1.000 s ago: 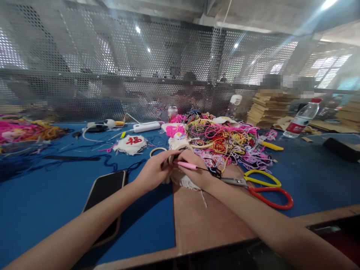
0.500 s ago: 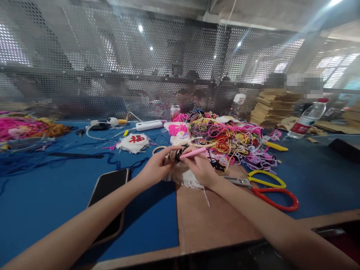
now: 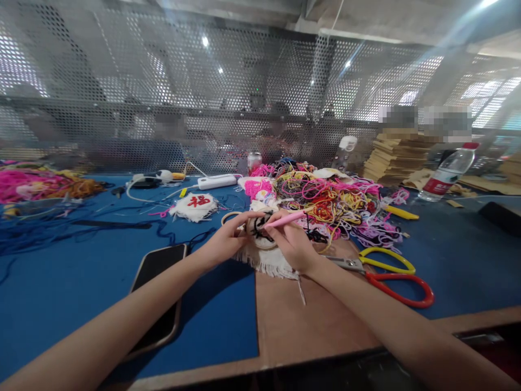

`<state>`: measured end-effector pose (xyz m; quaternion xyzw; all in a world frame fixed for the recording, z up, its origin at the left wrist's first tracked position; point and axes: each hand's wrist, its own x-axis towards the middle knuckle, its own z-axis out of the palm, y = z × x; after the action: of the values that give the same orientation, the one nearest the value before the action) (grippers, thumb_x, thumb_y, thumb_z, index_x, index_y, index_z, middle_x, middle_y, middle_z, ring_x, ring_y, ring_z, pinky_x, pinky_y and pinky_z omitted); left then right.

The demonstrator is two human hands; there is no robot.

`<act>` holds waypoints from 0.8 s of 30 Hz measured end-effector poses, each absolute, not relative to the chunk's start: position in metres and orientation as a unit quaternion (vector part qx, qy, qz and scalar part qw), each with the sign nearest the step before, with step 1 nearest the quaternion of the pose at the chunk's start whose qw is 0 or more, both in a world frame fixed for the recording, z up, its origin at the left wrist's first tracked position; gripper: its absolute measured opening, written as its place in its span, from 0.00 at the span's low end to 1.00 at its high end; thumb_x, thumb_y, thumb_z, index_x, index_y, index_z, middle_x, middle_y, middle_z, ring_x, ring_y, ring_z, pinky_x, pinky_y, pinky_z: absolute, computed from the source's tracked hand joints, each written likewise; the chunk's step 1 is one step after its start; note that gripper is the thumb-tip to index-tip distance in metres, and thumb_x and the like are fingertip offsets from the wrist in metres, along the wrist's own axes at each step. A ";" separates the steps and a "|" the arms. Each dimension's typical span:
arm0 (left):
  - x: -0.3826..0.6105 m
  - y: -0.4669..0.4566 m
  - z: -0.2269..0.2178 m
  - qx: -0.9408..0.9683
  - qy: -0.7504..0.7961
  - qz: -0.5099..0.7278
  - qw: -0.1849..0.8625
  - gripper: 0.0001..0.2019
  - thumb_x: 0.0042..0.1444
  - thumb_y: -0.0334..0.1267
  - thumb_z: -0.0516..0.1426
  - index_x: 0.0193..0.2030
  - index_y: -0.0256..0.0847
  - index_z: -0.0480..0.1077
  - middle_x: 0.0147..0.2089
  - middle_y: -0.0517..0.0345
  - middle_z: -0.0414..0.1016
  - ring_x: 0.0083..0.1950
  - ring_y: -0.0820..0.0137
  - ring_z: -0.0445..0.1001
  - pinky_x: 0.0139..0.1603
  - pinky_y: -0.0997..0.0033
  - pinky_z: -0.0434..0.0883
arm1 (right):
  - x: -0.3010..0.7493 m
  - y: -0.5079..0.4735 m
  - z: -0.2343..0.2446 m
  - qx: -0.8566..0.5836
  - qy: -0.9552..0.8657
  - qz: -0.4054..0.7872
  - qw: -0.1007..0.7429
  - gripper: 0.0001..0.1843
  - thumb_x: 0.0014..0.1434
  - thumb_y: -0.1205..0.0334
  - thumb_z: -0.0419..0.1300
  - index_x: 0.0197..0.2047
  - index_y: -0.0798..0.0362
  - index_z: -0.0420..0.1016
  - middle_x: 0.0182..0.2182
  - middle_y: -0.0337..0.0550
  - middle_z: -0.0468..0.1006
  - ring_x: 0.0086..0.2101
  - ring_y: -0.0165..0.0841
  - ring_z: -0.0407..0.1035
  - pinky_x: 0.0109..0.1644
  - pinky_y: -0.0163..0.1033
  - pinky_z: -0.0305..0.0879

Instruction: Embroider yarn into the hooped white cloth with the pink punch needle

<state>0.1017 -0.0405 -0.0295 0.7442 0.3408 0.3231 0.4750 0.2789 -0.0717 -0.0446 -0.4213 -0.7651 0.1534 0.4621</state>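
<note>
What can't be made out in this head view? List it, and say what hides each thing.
Head view:
Hooped cloth: right side hidden by the right grip; black pattern too small to read.
Pink tool: tip too small to make out.
Scissors: blade ends behind the right forearm.
Phone: partly behind the left forearm.
Dark object: cut off by the right edge.

Right grip [image 3: 297, 248] on pink tool [image 3: 287, 219], left grip [image 3: 224, 243] on fabric-filled hoop [image 3: 265, 248], scissors [image 3: 358, 265] nearby

Perforated grey screen [image 3: 171, 92] runs full width behind a blue-topped table [image 3: 220, 326] with wood-coloured front edge [image 3: 480, 318], grey ceiling [image 3: 252, 8] above, bright light [image 3: 488, 3] at top right, windows [image 3: 496, 100] showing through the holes far left and right
</note>
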 end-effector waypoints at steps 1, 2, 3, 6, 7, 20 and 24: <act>0.102 -0.041 -0.029 0.743 0.342 0.322 0.476 0.26 0.45 0.25 0.50 0.54 0.41 0.61 0.48 0.54 0.68 0.42 0.71 0.69 0.37 0.74 0.67 | 0.279 -0.072 -0.044 -0.421 -0.765 0.155 0.462 0.06 0.61 0.59 0.47 0.37 0.51 0.62 0.36 0.43 0.68 0.36 0.32 0.65 0.40 0.39 0.60; 0.102 -0.041 -0.028 0.743 0.342 0.322 0.477 0.26 0.45 0.25 0.50 0.54 0.41 0.61 0.48 0.54 0.68 0.42 0.71 0.69 0.37 0.75 0.67 | 0.279 -0.072 -0.044 -0.420 -0.765 0.158 0.462 0.06 0.61 0.59 0.47 0.37 0.51 0.61 0.36 0.43 0.68 0.36 0.32 0.65 0.39 0.39 0.60; 0.102 -0.042 -0.027 0.742 0.344 0.321 0.477 0.26 0.45 0.25 0.50 0.54 0.42 0.61 0.48 0.55 0.68 0.42 0.71 0.69 0.36 0.75 0.67 | 0.279 -0.072 -0.044 -0.420 -0.764 0.160 0.462 0.06 0.61 0.59 0.46 0.37 0.51 0.61 0.36 0.43 0.68 0.36 0.32 0.65 0.39 0.39 0.61; 0.103 -0.043 -0.025 0.738 0.353 0.315 0.481 0.26 0.44 0.26 0.50 0.54 0.42 0.61 0.47 0.55 0.68 0.42 0.70 0.69 0.35 0.75 0.68 | 0.279 -0.072 -0.044 -0.418 -0.761 0.168 0.467 0.07 0.61 0.59 0.46 0.37 0.51 0.62 0.36 0.43 0.68 0.36 0.33 0.65 0.40 0.40 0.61; 0.103 -0.043 -0.025 0.737 0.355 0.313 0.482 0.26 0.44 0.26 0.50 0.54 0.42 0.61 0.47 0.55 0.68 0.42 0.70 0.69 0.35 0.75 0.68 | 0.280 -0.072 -0.043 -0.416 -0.760 0.169 0.470 0.07 0.61 0.59 0.46 0.37 0.51 0.62 0.36 0.43 0.68 0.36 0.33 0.65 0.40 0.40 0.61; 0.103 -0.043 -0.026 0.732 0.351 0.317 0.490 0.26 0.44 0.25 0.51 0.54 0.42 0.61 0.46 0.55 0.69 0.40 0.72 0.70 0.35 0.75 0.67 | 0.281 -0.071 -0.045 -0.421 -0.755 0.170 0.473 0.07 0.61 0.59 0.46 0.38 0.51 0.61 0.37 0.43 0.68 0.37 0.32 0.66 0.40 0.39 0.62; 0.104 -0.043 -0.024 0.733 0.357 0.313 0.487 0.26 0.44 0.25 0.51 0.53 0.41 0.61 0.46 0.55 0.68 0.41 0.71 0.69 0.35 0.75 0.67 | 0.281 -0.071 -0.044 -0.422 -0.753 0.175 0.474 0.06 0.61 0.59 0.46 0.39 0.51 0.60 0.36 0.43 0.68 0.36 0.32 0.67 0.40 0.39 0.63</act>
<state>0.1037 -0.0434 -0.0244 0.7331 0.3570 0.3131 0.4870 0.2814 -0.0713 -0.0443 -0.4221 -0.7530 0.1747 0.4736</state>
